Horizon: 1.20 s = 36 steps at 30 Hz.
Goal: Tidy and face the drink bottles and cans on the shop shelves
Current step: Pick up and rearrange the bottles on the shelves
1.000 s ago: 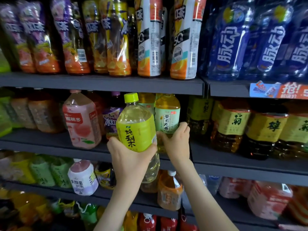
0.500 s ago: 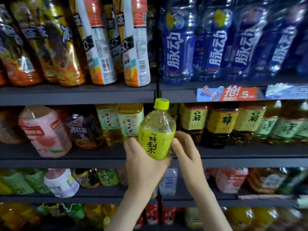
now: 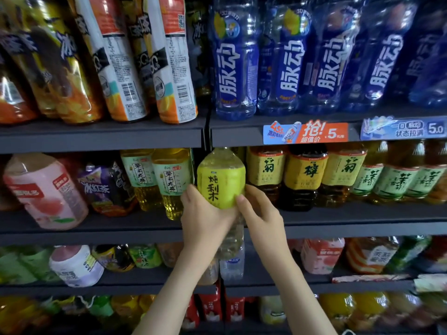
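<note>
A pear drink bottle point(image 3: 221, 180) with a yellow-green label is held upright at the front of the middle shelf point(image 3: 338, 227), its cap hidden under the shelf above. My left hand point(image 3: 202, 217) grips its lower body from the left. My right hand point(image 3: 260, 213) holds its right side, thumb on the label's lower edge. The bottle sits between two jasmine tea bottles point(image 3: 169, 182) on its left and a row of yellow-labelled tea bottles point(image 3: 266, 170) on its right.
Tall blue bottles point(image 3: 234, 68) and orange drink bottles point(image 3: 174, 68) fill the top shelf. A pink peach drink point(image 3: 43, 192) leans at the left of the middle shelf. A price strip point(image 3: 306, 132) hangs on the upper shelf edge. Lower shelves hold several mixed bottles.
Both hands have carried the pear bottle up and to the right, into the gap beside the yellow-labelled teas; its cap has gone under the shelf above. My view shifted right.
</note>
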Tool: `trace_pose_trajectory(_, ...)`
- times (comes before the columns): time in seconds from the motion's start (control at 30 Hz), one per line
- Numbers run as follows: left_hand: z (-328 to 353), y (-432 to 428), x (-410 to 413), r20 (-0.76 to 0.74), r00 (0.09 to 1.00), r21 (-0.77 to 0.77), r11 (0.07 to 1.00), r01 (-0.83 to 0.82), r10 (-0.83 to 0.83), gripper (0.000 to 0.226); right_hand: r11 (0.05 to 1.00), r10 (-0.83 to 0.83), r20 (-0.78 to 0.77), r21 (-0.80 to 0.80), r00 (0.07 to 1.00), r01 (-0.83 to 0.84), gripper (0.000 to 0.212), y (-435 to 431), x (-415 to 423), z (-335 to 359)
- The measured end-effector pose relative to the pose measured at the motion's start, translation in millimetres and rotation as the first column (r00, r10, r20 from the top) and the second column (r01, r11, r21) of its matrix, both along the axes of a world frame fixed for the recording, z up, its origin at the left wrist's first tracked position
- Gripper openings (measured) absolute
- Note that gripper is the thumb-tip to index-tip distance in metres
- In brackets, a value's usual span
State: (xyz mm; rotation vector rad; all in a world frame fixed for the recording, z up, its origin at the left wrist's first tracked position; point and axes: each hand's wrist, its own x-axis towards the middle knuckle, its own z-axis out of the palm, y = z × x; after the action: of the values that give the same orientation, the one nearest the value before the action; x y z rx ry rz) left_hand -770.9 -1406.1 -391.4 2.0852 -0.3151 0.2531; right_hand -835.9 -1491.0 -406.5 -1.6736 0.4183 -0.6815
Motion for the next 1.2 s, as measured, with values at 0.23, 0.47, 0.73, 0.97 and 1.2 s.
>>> trace_pose_trajectory(0.23, -23, -41, 30, 0.049, 0.997, -0.12, 0.991, -0.056, 0.062, 0.071, 1.0, -0.003, 0.035, 0.013, 0.999, 0.002, 0.039, -10, 25, -13)
trace_pose_trajectory(0.47, -54, -67, 54, 0.127, 0.992, -0.316, 0.948, 0.047, -0.007, 0.083, 0.995, 0.081, -0.015, 0.064, 0.997, -0.08, 0.047, -23, 34, -34)
trace_pose_trajectory(0.73, -61, -70, 42, 0.18, 0.975, -0.217, 0.962, 0.167, -0.128, 0.09, 0.919, -0.391, -0.045, -0.075, 0.919, 0.387, 0.057, -41, 11, -39)
trace_pose_trajectory(0.97, -44, -80, -15, 0.44, 0.897, -0.184, 0.974, 0.131, -0.038, 0.059, 0.736, -0.676, -0.081, -0.123, 0.733, 0.665, 0.073, -88, -15, -32)
trace_pose_trajectory(1.2, -53, -142, -41, 0.226, 0.969, -0.14, 0.981, 0.137, -0.103, 0.056, 0.74, -0.668, -0.042, -0.144, 0.743, 0.658, 0.072, -140, -39, -39)
